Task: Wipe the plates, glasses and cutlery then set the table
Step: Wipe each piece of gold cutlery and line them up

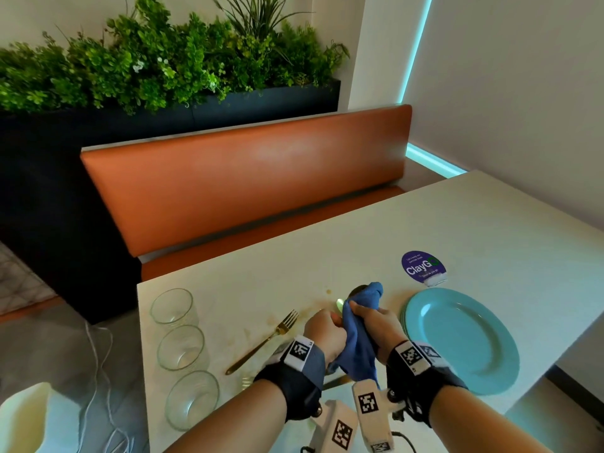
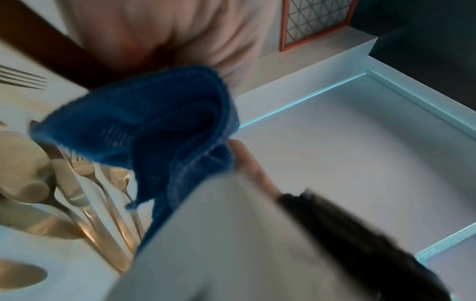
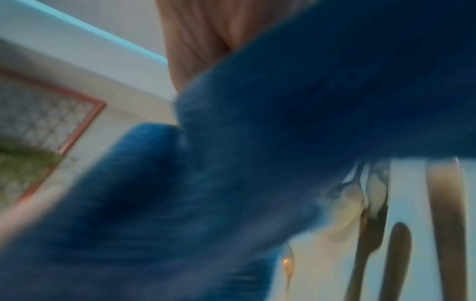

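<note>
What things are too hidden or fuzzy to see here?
- Head view: the blue cloth wraps whatever the left hand and right hand are wiping.
- Right wrist view: motion blur; cloth fills the frame.
- Left wrist view: cutlery pile blurred, count unclear.

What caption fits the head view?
Both hands work a blue cloth over a spoon, between three glasses and teal plates.

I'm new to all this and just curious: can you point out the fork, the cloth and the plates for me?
fork (image 1: pixel 265 339): head view, on its gold handle near the tines.
cloth (image 1: pixel 359 343): head view, on the blue fold between the hands.
plates (image 1: pixel 464 338): head view, on the top plate's bare centre.
</note>
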Demonstrator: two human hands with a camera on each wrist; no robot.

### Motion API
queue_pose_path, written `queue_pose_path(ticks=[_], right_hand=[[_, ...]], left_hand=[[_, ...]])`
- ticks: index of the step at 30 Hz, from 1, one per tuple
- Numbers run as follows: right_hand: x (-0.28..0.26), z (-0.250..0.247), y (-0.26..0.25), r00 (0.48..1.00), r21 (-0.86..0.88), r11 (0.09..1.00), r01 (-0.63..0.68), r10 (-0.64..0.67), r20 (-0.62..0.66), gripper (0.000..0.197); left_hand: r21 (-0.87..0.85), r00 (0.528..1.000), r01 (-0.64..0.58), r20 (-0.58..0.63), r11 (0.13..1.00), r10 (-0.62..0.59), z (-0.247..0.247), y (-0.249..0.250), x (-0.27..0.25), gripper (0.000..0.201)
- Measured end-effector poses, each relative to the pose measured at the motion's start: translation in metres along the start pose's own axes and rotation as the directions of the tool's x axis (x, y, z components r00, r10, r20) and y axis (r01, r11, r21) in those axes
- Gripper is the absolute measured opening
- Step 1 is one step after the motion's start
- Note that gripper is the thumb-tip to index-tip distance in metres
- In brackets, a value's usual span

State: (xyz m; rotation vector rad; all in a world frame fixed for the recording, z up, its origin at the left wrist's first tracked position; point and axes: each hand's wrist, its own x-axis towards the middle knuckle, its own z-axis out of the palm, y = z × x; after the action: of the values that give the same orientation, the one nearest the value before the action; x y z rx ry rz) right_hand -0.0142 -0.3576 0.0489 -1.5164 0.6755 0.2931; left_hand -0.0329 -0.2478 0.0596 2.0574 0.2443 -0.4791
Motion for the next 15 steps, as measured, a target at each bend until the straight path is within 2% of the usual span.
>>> queue_pose_path(ticks=[3, 5, 7, 9, 12, 15], right_hand=[[0.002, -0.003, -0.004, 0.998, -0.073, 0.995, 0.070, -0.069, 0.009, 0.016], [0.004, -0.009, -0.009, 0.992, -0.069, 0.990, 0.122, -0.120, 0.025, 0.021], [0.006, -0.015, -0.011, 0.991, -0.091, 0.987, 0.133, -0.132, 0.022, 0.025], [0.009, -0.016, -0.008, 0.994, -0.098, 0.989, 0.113, -0.112, 0.011, 0.015], [0.009, -0.017, -0.006, 0.988, -0.218, 0.965, 0.143, -0.154, -0.032, 0.030], [0.007, -0.018, -0.012, 0.971, -0.295, 0.927, 0.231, -0.237, 0.016, 0.020]], left_hand=[[0.024, 1.000, -0.023, 0.001, 0.999, 0.023, -0.004, 0.000, 0.002, 0.032], [0.022, 0.999, -0.024, 0.026, 0.999, 0.023, -0.003, -0.003, 0.001, 0.032], [0.025, 0.998, -0.027, 0.053, 0.999, 0.026, -0.001, -0.005, 0.000, 0.032], [0.030, 0.997, -0.043, 0.065, 0.999, 0.041, -0.002, -0.004, -0.001, 0.028], [0.019, 0.992, -0.087, 0.090, 0.996, 0.085, -0.006, -0.001, -0.003, 0.031], [-0.047, 0.993, -0.062, 0.098, 0.997, 0.066, -0.004, -0.004, -0.001, 0.028]])
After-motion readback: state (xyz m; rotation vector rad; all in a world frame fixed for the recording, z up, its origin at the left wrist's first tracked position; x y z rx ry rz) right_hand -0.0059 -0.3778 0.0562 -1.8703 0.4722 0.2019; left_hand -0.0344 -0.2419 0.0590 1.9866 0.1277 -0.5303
